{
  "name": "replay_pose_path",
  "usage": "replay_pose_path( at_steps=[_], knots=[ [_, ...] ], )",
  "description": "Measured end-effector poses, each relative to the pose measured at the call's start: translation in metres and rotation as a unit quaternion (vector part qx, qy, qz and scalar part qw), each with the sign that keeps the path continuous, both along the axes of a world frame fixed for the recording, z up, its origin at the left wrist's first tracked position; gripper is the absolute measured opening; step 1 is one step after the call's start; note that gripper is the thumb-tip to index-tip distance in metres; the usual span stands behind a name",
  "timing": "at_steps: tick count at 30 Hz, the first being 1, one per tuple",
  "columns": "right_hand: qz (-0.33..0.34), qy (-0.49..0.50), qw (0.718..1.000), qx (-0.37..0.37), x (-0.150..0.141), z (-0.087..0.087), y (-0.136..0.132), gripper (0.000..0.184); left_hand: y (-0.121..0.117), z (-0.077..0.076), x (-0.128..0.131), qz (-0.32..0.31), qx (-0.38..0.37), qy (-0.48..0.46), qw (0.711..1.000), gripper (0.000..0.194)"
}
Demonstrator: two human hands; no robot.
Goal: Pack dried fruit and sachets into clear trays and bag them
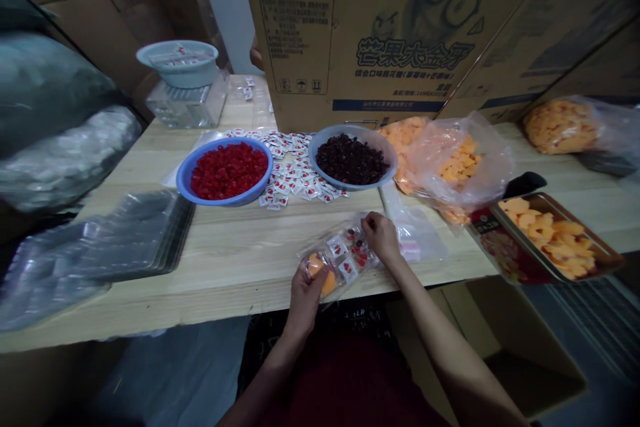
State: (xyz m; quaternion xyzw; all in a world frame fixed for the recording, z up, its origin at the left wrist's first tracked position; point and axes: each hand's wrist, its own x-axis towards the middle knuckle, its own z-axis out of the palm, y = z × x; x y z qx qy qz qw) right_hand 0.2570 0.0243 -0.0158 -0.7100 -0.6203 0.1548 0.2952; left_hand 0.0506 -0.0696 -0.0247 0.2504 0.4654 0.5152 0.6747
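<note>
- Dark red shirt (345, 383) at the bottom edge, with two bare forearms stretching forward from either side of it to the near edge of a wooden table (225, 260).
- Left hand (304, 290) grasps the near left end of a clear plastic tray (313, 246), its thumb over the orange pieces (315, 264) inside.
- Right hand (381, 238) is at the tray's other end, fingers bent down beside the dark pieces (359, 243); whether it pinches one, I cannot tell.
- Tilted slightly, the tray is at the table's front edge, between the hands; white packets (337, 246) sit in its middle, with red pieces (361, 257) and the dark ones toward the right.
- Beyond it, a blue bowl (183, 181) of red pieces stands on the left and a pale bowl (320, 172) of dark ones on the right, loose packets (300, 183) scattered between them.
- Stacked clear trays (140, 233) lie on the table's left part.
- Farther right are an open plastic bag (487, 160) with orange pieces and, nearer, an open box (525, 257) of them.
- Big printed carton (310, 87) stands behind the bowls.
</note>
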Motion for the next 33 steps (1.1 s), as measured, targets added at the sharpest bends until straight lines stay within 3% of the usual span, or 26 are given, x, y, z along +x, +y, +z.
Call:
replay_pose_path(
  at_steps=[5, 11, 16, 24, 29, 33],
  knots=[
    [0.035, 0.072, 0.996, -0.033, 0.011, 0.000, 0.014, 0.023, 0.009, 0.006, -0.005, -0.046, 0.017, 0.019, 0.999, 0.046],
    [0.115, 0.172, 0.972, -0.114, 0.032, 0.010, 0.024, 0.036, 0.015, 0.007, -0.014, -0.111, 0.071, 0.064, 0.989, 0.047],
    [0.132, 0.173, 0.969, -0.116, 0.038, 0.015, 0.022, 0.039, 0.019, 0.002, -0.015, -0.102, 0.059, 0.061, 0.991, 0.048],
    [0.096, 0.012, 0.995, -0.007, 0.013, 0.028, 0.004, 0.019, 0.025, 0.007, -0.014, -0.102, 0.023, 0.053, 0.993, 0.051],
    [0.176, -0.193, 0.965, 0.030, -0.015, 0.029, -0.016, 0.021, 0.020, 0.005, -0.002, -0.064, 0.008, 0.021, 0.998, 0.045],
    [0.192, -0.222, 0.956, 0.026, -0.026, 0.019, -0.033, 0.016, 0.013, 0.001, 0.012, -0.087, 0.005, -0.025, 0.996, 0.037]
  ],
)
